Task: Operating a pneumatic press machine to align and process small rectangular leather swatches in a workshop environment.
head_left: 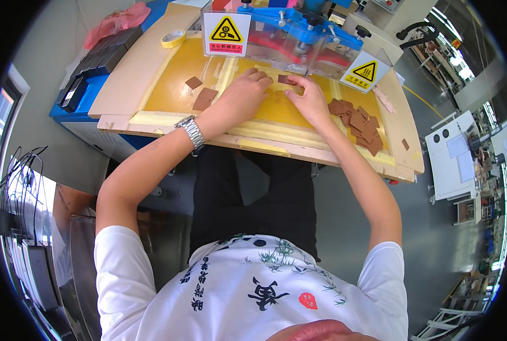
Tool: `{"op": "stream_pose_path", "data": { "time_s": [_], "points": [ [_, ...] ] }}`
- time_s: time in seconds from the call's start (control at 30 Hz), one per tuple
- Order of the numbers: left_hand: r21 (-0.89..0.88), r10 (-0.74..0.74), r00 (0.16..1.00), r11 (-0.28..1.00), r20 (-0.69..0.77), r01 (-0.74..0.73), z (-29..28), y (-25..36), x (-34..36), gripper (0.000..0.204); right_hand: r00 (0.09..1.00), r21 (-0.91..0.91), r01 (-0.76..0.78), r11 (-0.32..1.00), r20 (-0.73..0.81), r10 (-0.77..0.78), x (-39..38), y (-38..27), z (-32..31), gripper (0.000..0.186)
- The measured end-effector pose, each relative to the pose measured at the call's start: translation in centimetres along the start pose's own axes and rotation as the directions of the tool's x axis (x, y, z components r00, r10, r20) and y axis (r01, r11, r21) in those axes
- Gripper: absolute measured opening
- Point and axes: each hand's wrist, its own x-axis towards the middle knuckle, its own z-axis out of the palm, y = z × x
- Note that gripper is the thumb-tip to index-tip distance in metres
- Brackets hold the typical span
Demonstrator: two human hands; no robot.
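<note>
My left hand (pixel 252 91) is over the middle of the yellow board (pixel 162 85), fingers curled down; whatever they hold, if anything, is hidden. Right of it, my right hand (pixel 303 94) has its fingertips on a small brown square (pixel 283 79), thumb angled below it. A few more brown squares (pixel 204 99) lie left of my left wrist, and a pile of several (pixel 360 126) lies right of my right hand. A blue press (pixel 301 28) with clear guards and warning signs (pixel 226 34) stands just beyond my hands.
A yellow tape roll (pixel 174 37) sits at the board's back left. Dark blocks (pixel 105 54) and pink plastic (pixel 116 25) lie farther left. Cables (pixel 20 176) hang at the left. A white panel (pixel 452 156) stands at the right beyond a grey floor.
</note>
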Motion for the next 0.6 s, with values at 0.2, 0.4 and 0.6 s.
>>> {"op": "stream_pose_path", "data": {
  "time_s": [0.2,0.4,0.6],
  "points": [
    [0.204,0.071,0.997,0.977,-0.017,-0.066,3.3,-0.7,2.4,0.041,0.996,-0.015,0.082,0.996,-0.023,-0.083,-0.2,0.0,0.5,0.042],
    [0.254,-0.011,0.999,0.967,0.043,0.000,3.1,-0.3,2.7,0.044,0.972,-0.129,0.225,0.966,-0.039,-0.231,-1.7,-0.6,-1.1,0.039],
    [0.252,-0.017,0.999,0.968,0.038,0.007,3.2,-0.3,2.5,0.044,0.930,-0.335,0.355,0.873,0.029,-0.367,-2.5,-1.1,-1.5,0.035]
  ]
}}
